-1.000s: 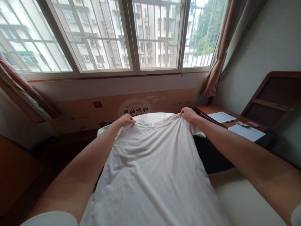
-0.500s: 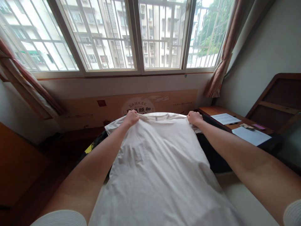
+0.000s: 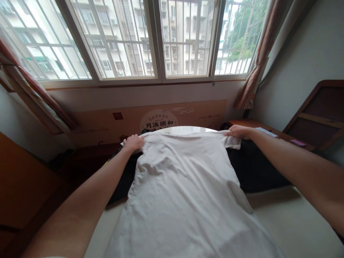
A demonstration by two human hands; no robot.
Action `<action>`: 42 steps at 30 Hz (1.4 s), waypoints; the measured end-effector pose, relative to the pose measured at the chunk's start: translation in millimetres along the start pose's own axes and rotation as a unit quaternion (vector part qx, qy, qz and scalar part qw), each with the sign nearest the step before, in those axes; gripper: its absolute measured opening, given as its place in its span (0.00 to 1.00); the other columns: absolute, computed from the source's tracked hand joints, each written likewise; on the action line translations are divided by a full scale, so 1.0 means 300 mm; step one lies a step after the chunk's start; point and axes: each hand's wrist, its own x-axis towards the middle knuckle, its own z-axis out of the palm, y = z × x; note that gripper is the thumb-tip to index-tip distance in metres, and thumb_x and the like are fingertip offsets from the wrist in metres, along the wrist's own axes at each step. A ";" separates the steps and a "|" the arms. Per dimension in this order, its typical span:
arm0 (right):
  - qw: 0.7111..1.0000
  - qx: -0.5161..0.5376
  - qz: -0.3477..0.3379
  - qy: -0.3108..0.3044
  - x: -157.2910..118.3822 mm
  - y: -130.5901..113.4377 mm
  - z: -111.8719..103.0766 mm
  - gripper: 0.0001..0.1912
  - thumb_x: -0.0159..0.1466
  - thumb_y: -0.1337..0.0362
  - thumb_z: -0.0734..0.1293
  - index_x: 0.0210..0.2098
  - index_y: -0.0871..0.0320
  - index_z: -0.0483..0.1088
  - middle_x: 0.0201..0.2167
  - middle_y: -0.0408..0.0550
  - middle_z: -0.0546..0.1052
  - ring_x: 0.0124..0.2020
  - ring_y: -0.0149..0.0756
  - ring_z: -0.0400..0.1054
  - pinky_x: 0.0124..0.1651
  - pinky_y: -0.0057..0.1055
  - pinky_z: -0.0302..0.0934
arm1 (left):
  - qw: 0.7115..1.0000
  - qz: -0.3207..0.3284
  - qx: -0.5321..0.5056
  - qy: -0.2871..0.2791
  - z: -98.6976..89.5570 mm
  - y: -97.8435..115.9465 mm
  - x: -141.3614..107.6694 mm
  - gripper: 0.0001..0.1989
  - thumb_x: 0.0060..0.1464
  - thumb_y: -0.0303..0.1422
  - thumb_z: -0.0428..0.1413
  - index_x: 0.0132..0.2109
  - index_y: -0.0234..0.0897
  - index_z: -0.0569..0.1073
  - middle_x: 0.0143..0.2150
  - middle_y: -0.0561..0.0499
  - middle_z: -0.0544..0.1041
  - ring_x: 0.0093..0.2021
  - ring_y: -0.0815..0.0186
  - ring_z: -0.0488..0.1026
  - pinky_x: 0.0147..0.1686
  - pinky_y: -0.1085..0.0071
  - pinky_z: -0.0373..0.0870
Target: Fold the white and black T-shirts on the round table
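A white T-shirt (image 3: 185, 186) lies spread over a white table (image 3: 290, 215), its collar end toward the window and its body reaching toward me. My left hand (image 3: 134, 143) is on the sleeve at the left shoulder, its fingers bent over the cloth. At the opposite shoulder my right hand (image 3: 239, 132) pinches the top edge of the sleeve between thumb and fingers. Wrinkles run across the shirt's left side and middle. Dark cloth (image 3: 258, 166) lies beneath and beside the shirt on both sides.
A wooden desk (image 3: 285, 134) with paper (image 3: 266, 132) and a pink item (image 3: 297, 142) stands at the right. Behind the table leans a printed cardboard panel (image 3: 206, 111), below the barred window (image 3: 185, 43). Curtains (image 3: 251, 86) hang at both sides.
Both hands have moved outward from beside the collar to the sleeves. The shirt's shoulder edge has dropped lower onto the table, and the right sleeve now shows spread out.
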 end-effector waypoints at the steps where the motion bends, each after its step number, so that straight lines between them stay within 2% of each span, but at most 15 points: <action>1: 0.999 -0.009 0.005 0.032 0.001 0.003 0.001 0.14 0.63 0.55 0.74 0.30 0.61 0.77 0.30 0.50 0.79 0.29 0.38 0.72 0.32 0.31 0.63 | 1.000 -0.018 0.004 0.003 -0.002 -0.002 -0.016 0.29 0.66 0.44 0.44 0.59 0.24 0.72 0.63 0.21 0.72 0.65 0.34 0.68 0.63 0.39 0.59; 4: 0.992 -0.056 0.025 0.113 0.006 0.005 0.009 0.11 0.62 0.59 0.74 0.36 0.63 0.78 0.35 0.55 0.80 0.37 0.45 0.75 0.39 0.34 0.65 | 0.999 -0.051 0.012 0.013 -0.002 0.014 -0.084 0.34 0.67 0.45 0.42 0.66 0.20 0.64 0.69 0.21 0.65 0.70 0.38 0.62 0.66 0.47 0.57; 7: 0.980 -0.086 0.031 0.175 -0.016 -0.012 0.022 0.19 0.64 0.63 0.70 0.53 0.66 0.75 0.50 0.66 0.78 0.52 0.54 0.72 0.51 0.41 0.63 | 0.998 -0.046 0.015 0.035 0.012 0.043 -0.183 0.37 0.69 0.46 0.41 0.72 0.18 0.57 0.75 0.22 0.54 0.75 0.39 0.53 0.70 0.47 0.51; 9: 0.967 -0.120 0.001 0.226 -0.060 -0.043 0.040 0.23 0.67 0.65 0.67 0.60 0.65 0.70 0.58 0.69 0.72 0.60 0.58 0.67 0.57 0.46 0.60 | 0.999 -0.028 0.016 0.044 0.028 0.057 -0.257 0.38 0.70 0.47 0.40 0.74 0.20 0.54 0.77 0.25 0.49 0.77 0.41 0.48 0.72 0.47 0.47; 12: 0.939 -0.172 -0.105 0.278 -0.169 -0.115 0.100 0.22 0.69 0.64 0.64 0.62 0.61 0.69 0.59 0.67 0.72 0.62 0.60 0.63 0.61 0.49 0.58 | 0.999 0.035 0.024 0.007 0.047 0.065 -0.344 0.37 0.70 0.47 0.40 0.75 0.25 0.55 0.78 0.28 0.50 0.77 0.42 0.49 0.72 0.46 0.46; 14: 0.934 -0.171 -0.183 0.254 -0.258 -0.165 0.168 0.23 0.70 0.62 0.62 0.63 0.62 0.69 0.60 0.65 0.73 0.63 0.57 0.64 0.64 0.48 0.58 | 0.998 0.053 0.031 -0.032 0.044 0.068 -0.372 0.37 0.70 0.49 0.40 0.75 0.27 0.55 0.78 0.30 0.51 0.76 0.41 0.51 0.72 0.44 0.47; 17: 0.943 -0.155 -0.254 0.148 -0.390 -0.214 0.288 0.28 0.73 0.55 0.60 0.67 0.63 0.66 0.66 0.63 0.71 0.68 0.52 0.62 0.69 0.44 0.54 | 0.997 0.022 0.040 -0.054 0.017 0.080 -0.388 0.39 0.69 0.52 0.40 0.76 0.27 0.55 0.78 0.30 0.50 0.76 0.40 0.52 0.71 0.41 0.47; 21: 0.948 -0.206 -0.232 0.069 -0.559 -0.235 0.389 0.36 0.73 0.49 0.58 0.73 0.64 0.59 0.74 0.66 0.59 0.75 0.58 0.52 0.72 0.58 0.47 | 0.998 -0.008 0.062 -0.006 -0.014 0.128 -0.486 0.41 0.69 0.50 0.43 0.73 0.16 0.55 0.75 0.21 0.53 0.75 0.37 0.52 0.72 0.42 0.46; 24: 0.946 -0.238 -0.194 0.107 -0.712 -0.253 0.416 0.35 0.73 0.50 0.59 0.70 0.70 0.63 0.70 0.73 0.63 0.73 0.62 0.54 0.72 0.63 0.45 | 0.991 0.130 0.030 0.022 -0.008 0.187 -0.650 0.37 0.70 0.47 0.44 0.74 0.22 0.57 0.76 0.25 0.52 0.78 0.43 0.48 0.73 0.48 0.45; 26: 0.932 -0.221 -0.256 0.128 -0.834 -0.267 0.443 0.36 0.71 0.51 0.62 0.70 0.70 0.63 0.71 0.74 0.62 0.74 0.62 0.52 0.73 0.62 0.43 | 0.955 0.292 -0.031 -0.031 -0.001 0.227 -0.760 0.35 0.71 0.47 0.43 0.75 0.29 0.56 0.78 0.33 0.52 0.78 0.51 0.47 0.74 0.54 0.47; 28: 0.909 -0.173 -0.365 0.099 -0.955 -0.270 0.489 0.38 0.71 0.51 0.64 0.74 0.65 0.58 0.75 0.67 0.56 0.77 0.58 0.47 0.75 0.60 0.38 | 0.900 0.414 -0.079 -0.109 -0.002 0.257 -0.832 0.35 0.71 0.48 0.45 0.76 0.33 0.55 0.78 0.37 0.53 0.78 0.55 0.49 0.74 0.56 0.49; 30: 0.896 -0.135 -0.422 0.039 -1.054 -0.253 0.546 0.38 0.72 0.50 0.62 0.76 0.58 0.53 0.76 0.60 0.55 0.77 0.54 0.47 0.75 0.59 0.41 | 0.870 0.456 -0.094 -0.162 -0.008 0.270 -0.857 0.36 0.71 0.49 0.47 0.76 0.35 0.55 0.78 0.39 0.55 0.78 0.55 0.51 0.74 0.54 0.49; 33: 0.888 -0.119 -0.444 0.016 -1.131 -0.196 0.625 0.44 0.72 0.44 0.61 0.78 0.58 0.46 0.76 0.61 0.52 0.76 0.57 0.48 0.74 0.59 0.47 | 0.879 0.438 -0.080 -0.172 -0.015 0.260 -0.838 0.37 0.70 0.52 0.47 0.77 0.36 0.54 0.78 0.39 0.52 0.78 0.53 0.47 0.75 0.51 0.44; 36: 0.847 -0.148 -0.506 0.072 -1.151 -0.139 0.676 0.44 0.72 0.45 0.64 0.78 0.57 0.45 0.75 0.62 0.55 0.75 0.58 0.51 0.75 0.58 0.45 | 0.887 0.429 -0.069 -0.155 -0.011 0.237 -0.816 0.40 0.70 0.55 0.45 0.77 0.36 0.53 0.79 0.39 0.50 0.79 0.51 0.44 0.75 0.52 0.41; 42: 0.717 -0.223 -0.637 0.175 -1.209 -0.112 0.692 0.28 0.78 0.60 0.59 0.75 0.55 0.55 0.71 0.54 0.66 0.72 0.44 0.59 0.76 0.45 0.48 | 0.906 0.399 -0.054 -0.132 -0.002 0.222 -0.829 0.45 0.67 0.59 0.46 0.77 0.32 0.53 0.79 0.36 0.47 0.79 0.49 0.42 0.75 0.52 0.42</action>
